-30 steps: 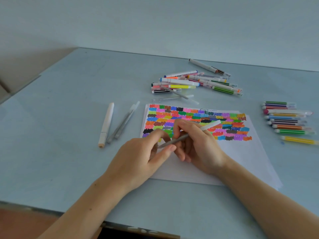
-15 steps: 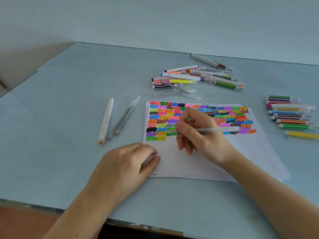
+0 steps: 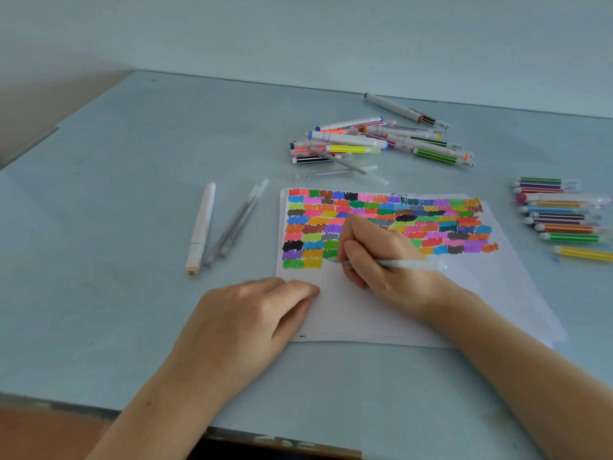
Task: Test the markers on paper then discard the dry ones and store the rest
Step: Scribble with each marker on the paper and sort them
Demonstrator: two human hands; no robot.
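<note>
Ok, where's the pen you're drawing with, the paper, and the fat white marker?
pen [image 3: 411, 264], head view, pale barrel.
paper [image 3: 381, 313], head view, blank lower part.
white marker [image 3: 202, 224], head view, middle of barrel.

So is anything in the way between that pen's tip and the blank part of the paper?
Nothing visible. The right hand grips the pen, its tip at the paper just below the coloured patches. The left hand rests on the sheet's left edge, clear of the tip.

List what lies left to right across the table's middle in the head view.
White capped marker → two clear grey pens → white paper with colour swatches → neat row of striped markers.
</note>
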